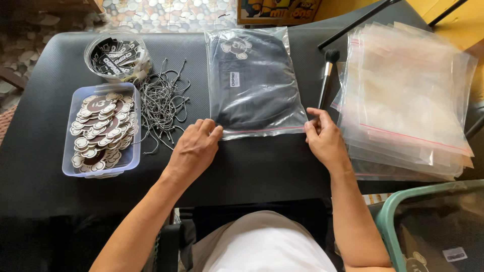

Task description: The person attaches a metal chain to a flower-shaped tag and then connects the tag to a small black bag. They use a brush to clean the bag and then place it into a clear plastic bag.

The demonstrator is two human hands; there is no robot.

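While the clear zip bag (pixel 254 80) holding a folded dark garment lies flat on the black table (pixel 262 168), both hands work at its near, sealed edge. The left hand (pixel 194 148) rests curled, fingertips (pixel 212 130) pressing the bag's near left corner. The right hand (pixel 322 136) pinches the near right corner between thumb and forefinger. The bag appears light, soft and pliable; its film looks slick, so a grip at the stiffer zip strip or corners should hold best. A stack of empty zip bags (pixel 408 95) lies to the right, a brush (pixel 326 75) between. Left of the bag lie beaded cords (pixel 161 103), a tray of shaped tags (pixel 101 131) and a round tub (pixel 117 55).
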